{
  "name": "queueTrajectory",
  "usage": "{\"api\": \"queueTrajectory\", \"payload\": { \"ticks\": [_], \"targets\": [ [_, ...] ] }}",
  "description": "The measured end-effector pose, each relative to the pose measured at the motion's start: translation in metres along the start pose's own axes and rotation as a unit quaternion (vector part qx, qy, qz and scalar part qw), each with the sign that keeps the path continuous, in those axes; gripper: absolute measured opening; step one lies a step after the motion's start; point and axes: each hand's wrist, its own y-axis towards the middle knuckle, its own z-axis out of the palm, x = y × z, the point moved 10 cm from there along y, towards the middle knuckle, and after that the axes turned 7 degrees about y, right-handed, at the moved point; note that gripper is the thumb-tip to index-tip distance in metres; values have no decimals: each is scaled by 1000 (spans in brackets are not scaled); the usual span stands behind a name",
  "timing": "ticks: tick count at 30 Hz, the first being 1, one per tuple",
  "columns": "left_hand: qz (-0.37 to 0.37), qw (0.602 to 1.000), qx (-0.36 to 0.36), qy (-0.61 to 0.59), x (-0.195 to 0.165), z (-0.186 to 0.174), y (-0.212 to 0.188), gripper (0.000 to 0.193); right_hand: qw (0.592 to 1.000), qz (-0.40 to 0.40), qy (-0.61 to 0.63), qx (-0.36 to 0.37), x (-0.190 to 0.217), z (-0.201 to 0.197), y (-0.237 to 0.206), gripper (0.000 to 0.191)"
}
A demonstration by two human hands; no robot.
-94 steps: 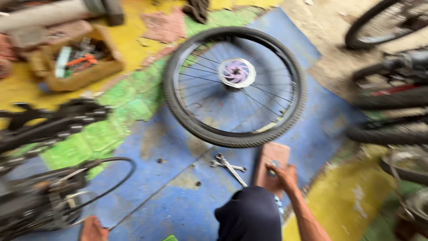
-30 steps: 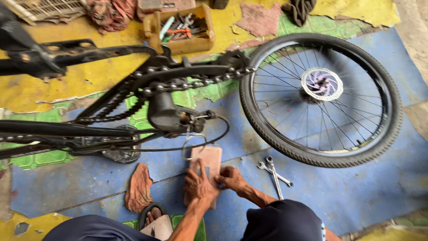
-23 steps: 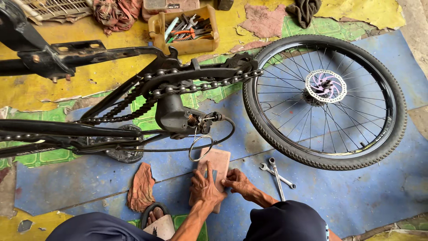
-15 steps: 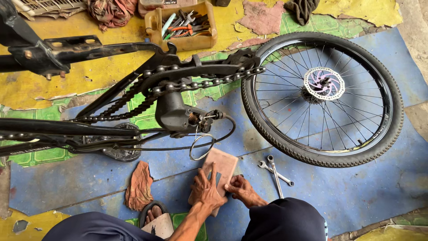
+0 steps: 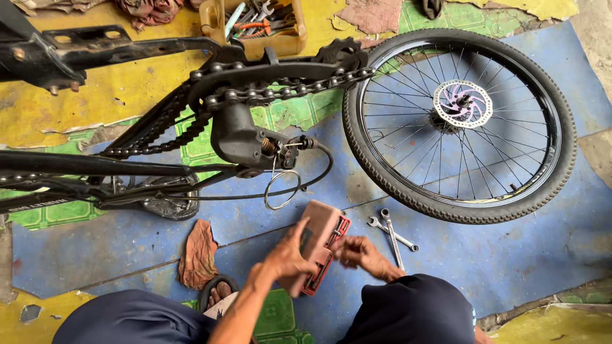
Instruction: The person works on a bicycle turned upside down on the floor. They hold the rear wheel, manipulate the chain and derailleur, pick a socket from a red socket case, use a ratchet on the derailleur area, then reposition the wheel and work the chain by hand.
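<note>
Workshop floor [image 5: 561, 255]: worn vinyl sheeting in blue, yellow and green, torn in places, with the person seated low over it.

Largest item: a black bicycle frame [image 5: 95, 165] lying on its side across the left, its chain [image 5: 255, 95] run along the stay and its rear derailleur [image 5: 245, 137] hanging with a loose loop of cable [image 5: 284, 189]. Just right of it, a detached spoked wheel [image 5: 459, 121] lies flat, its disc rotor [image 5: 463, 104] uppermost.

At the top edge, a yellow tray [image 5: 255, 25] of hand tools. Near the knees, a brown rag [image 5: 199, 253], and two spanners [image 5: 392, 230] crossed on the blue sheet.

In hand: a flat reddish tool case [image 5: 322, 245], raised off the floor between the knees and tilted. The left hand [image 5: 290, 251] has its grip closed around the case body. The right hand [image 5: 360, 250] is at the case's red inner edge, fingers pinched there; what they pinch cannot be made out.

Judgement: the case is best kept level and steady, opening upward, so its contents do not spill onto the sheeting.
</note>
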Motion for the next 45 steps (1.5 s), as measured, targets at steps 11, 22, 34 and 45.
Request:
{"api": "queueTrajectory", "payload": {
  "ticks": [11,22,34,45],
  "targets": [
    [-130,982,-61,-119,76,-99,-1,48,811,-214,-529,-129,69,-10,17,32],
    [-135,937,-308,100,60,-113,-5,87,812,-113,-565,-90,50,-1,35,42],
    [113,915,-150,357,-1,39,13,40,894,-116,-414,-126,33,-32,69,32],
    [47,940,-130,313,14,49,12,36,874,-103,-456,-129,29,-21,61,40]
  ]
}}
